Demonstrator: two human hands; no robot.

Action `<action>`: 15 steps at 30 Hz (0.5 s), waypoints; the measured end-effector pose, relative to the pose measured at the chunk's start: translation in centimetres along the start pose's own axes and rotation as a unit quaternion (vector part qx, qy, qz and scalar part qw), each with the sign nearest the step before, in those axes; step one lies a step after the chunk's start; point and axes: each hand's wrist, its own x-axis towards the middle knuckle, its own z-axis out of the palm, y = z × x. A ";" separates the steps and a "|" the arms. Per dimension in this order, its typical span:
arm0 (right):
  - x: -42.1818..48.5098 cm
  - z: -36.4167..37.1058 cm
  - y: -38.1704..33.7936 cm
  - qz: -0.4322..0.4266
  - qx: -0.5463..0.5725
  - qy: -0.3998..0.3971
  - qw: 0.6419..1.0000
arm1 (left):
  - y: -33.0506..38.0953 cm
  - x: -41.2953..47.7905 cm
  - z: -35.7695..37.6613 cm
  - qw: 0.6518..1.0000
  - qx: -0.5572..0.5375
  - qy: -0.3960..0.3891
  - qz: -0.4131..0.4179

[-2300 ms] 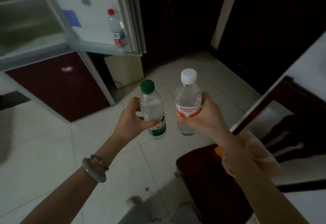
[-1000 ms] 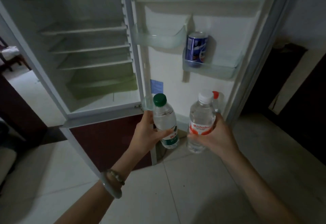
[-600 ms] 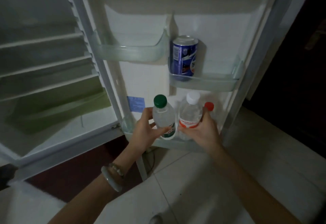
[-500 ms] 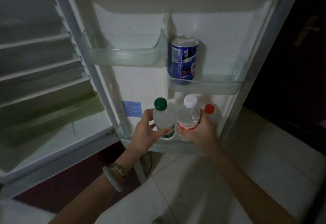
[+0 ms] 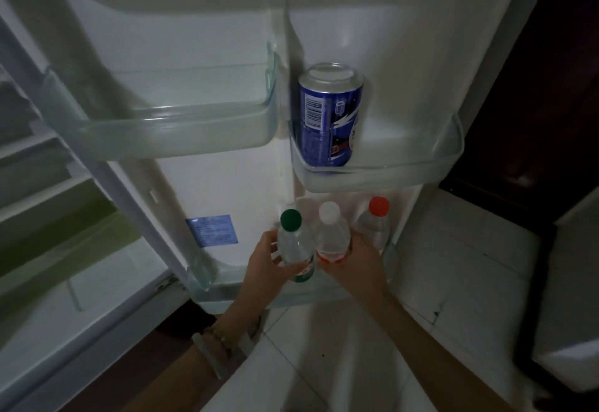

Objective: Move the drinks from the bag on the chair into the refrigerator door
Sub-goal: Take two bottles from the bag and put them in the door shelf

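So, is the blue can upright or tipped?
Upright: the blue can stands in the right door shelf, top rim facing up.

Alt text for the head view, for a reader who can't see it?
Two hands each grip a water bottle at the fridge door's bottom shelf: left hand a green-capped bottle, right hand a white-capped bottle, beside a red-capped bottle standing there. A blue can stands upright in the shelf above.
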 end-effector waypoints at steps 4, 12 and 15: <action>-0.4 0.3 0.0 0.001 0.032 0.024 0.999 | -0.4 0.5 0.1 1.000 0.001 -0.019 -0.004; -0.6 1.5 -0.3 0.013 0.039 0.060 0.997 | -2.0 0.8 0.0 0.999 0.034 -0.024 -0.008; -0.6 1.6 -0.4 0.018 0.029 0.050 0.998 | -1.8 1.0 0.1 0.999 0.019 -0.023 -0.011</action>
